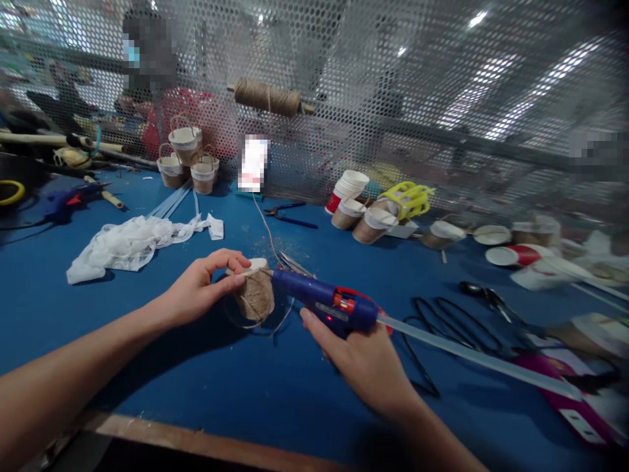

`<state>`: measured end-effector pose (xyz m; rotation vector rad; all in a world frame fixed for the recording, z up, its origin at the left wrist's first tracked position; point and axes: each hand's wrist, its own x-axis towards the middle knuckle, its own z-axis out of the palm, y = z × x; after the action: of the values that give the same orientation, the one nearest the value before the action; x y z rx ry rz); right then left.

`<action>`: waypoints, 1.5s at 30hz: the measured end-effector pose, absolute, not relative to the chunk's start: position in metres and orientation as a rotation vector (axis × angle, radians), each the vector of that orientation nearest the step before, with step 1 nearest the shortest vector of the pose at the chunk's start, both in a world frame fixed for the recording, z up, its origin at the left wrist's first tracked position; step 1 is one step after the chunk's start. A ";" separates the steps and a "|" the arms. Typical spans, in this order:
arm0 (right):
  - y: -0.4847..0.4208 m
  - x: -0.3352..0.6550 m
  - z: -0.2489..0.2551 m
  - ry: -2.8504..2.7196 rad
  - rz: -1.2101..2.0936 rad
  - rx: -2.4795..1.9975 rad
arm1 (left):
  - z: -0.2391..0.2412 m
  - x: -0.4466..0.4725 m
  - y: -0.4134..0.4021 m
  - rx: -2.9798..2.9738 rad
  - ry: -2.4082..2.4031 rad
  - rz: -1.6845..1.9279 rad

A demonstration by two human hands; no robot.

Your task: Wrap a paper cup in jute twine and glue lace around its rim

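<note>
My left hand is closed on the rim of a small paper cup wrapped in brown twine. The cup is tilted, and a loose loop of twine hangs around it. In my right hand is a blue glue gun, its nozzle against the cup near the rim, as far as I can see. A long clear glue stick sticks out of the gun's back end. Partly hidden behind the gun's nose lie scissors.
Twine-wrapped cups stand at back left, more at back right. White lace fabric lies left, pliers beyond the cup. A twine spool hangs on the mesh. Black cable and a purple power strip lie right.
</note>
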<state>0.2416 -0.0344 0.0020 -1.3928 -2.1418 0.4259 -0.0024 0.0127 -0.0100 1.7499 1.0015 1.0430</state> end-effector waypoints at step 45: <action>-0.027 0.238 0.004 -1.983 0.581 -1.484 | -0.009 -0.009 0.017 1.785 0.976 0.954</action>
<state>0.2381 -0.0272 0.0039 -1.4836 -1.9827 0.5813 -0.0085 0.0166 -0.0090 1.7850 0.9759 0.9541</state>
